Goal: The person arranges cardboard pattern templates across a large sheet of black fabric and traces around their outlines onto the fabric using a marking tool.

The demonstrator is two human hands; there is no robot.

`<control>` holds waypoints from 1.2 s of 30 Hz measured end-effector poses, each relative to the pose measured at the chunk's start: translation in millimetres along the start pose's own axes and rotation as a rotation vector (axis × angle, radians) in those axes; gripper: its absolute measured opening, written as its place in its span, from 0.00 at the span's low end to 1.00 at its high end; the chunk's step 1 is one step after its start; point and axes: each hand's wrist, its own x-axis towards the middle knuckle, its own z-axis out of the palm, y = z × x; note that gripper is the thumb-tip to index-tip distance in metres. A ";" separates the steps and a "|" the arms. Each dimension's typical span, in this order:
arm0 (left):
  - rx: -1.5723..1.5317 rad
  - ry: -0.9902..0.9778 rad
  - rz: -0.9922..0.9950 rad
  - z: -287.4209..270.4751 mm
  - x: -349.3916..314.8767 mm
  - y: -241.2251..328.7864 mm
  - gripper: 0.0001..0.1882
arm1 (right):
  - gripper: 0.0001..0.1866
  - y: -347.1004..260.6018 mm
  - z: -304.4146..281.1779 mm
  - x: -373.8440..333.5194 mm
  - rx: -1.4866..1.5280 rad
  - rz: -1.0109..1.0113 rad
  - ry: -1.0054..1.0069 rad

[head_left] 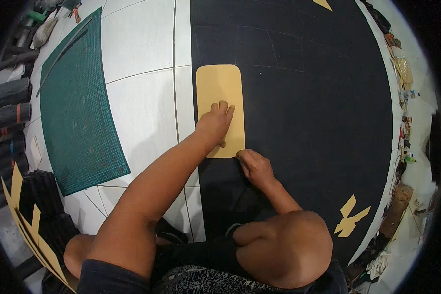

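A tan card template [218,82], a tall rectangle with rounded corners, lies flat on a wide black sheet of material [318,122], along the sheet's left edge. My left hand [215,125] presses down on the template's lower half, fingers spread over it. At the template's lower right corner, my right hand [256,167] has its fingers drawn together, touching the edge. Whatever is between those fingers, if anything, is too small or hidden to name. Faint pale lines run across the sheet's upper part.
A green cutting mat [81,112] with a dark strip on it lies on the white tiled floor [142,103] to the left. Small tan card pieces [348,226] rest on the sheet at lower right. Dark rolls [7,115] line the left side; assorted items line the right wall.
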 end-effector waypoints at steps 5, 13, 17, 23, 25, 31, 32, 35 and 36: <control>0.016 0.004 0.007 1.0 0.3 -0.7 0.63 | 0.08 2.3 14.8 6.5 0.050 -0.089 -0.024; -0.024 -0.041 0.008 -3.5 3.4 -1.9 0.61 | 0.05 -14.0 47.6 33.1 0.129 -0.155 -0.080; -0.052 -0.068 0.015 -7.7 6.0 -6.9 0.52 | 0.06 -20.1 63.3 41.0 0.184 -0.174 -0.030; -0.138 -0.074 0.014 -4.5 12.6 -14.1 0.33 | 0.07 -22.1 77.3 53.0 0.193 -0.161 0.051; -0.179 -0.080 0.020 -6.8 16.1 -17.8 0.31 | 0.08 -13.2 82.8 58.8 0.142 -0.128 0.034; 0.030 -0.225 0.138 -25.6 25.0 -18.4 0.28 | 0.05 5.2 88.6 85.1 -0.049 -0.195 0.030; 0.028 -0.260 0.197 -28.0 29.9 -21.7 0.29 | 0.06 4.9 89.3 89.5 -0.053 -0.136 0.050; -0.125 -0.337 0.095 -35.4 42.2 -23.8 0.32 | 0.09 6.0 91.7 106.5 0.009 -0.078 0.091; -0.284 -0.378 -0.064 -37.9 45.1 -22.2 0.34 | 0.12 7.6 92.4 111.3 0.072 -0.074 0.106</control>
